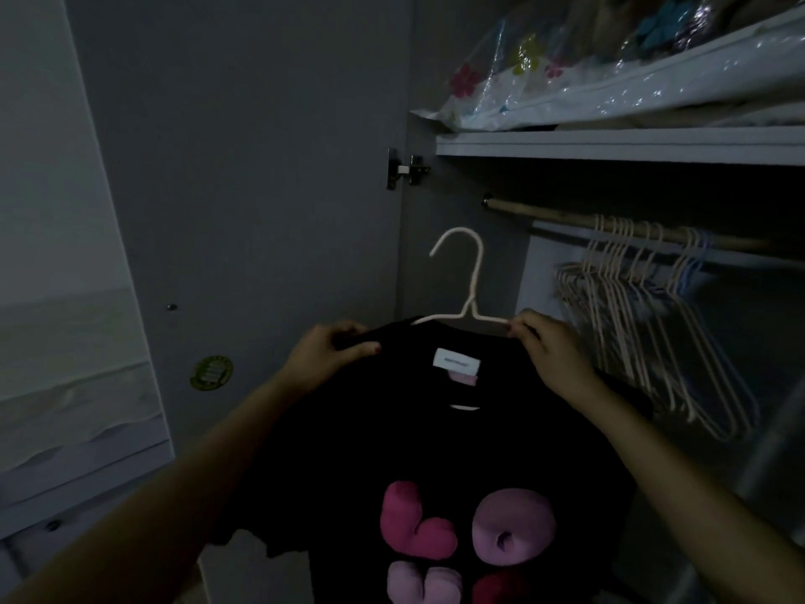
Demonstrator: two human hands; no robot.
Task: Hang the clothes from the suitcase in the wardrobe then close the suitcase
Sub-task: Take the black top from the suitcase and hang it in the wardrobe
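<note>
Hanger hook (461,263) pokes up between both hands, left hand (331,355) and right hand (549,355) each pinching a shoulder of the black tee (435,438), with the rail (566,220) up and right, nearer the right hand.

Both hands (435,355) hold a black T-shirt (435,451) on a white hanger (466,276) before the wardrobe rail (566,218).

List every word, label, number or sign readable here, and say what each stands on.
"LO": puffy pink and purple letters on the front of the black t-shirt; a second row below is cut off by the frame edge.
White neck label inside the t-shirt's collar: print too small and blurred to read.
Round green sticker on the wardrobe door: markings too dark and blurred to read.
</note>
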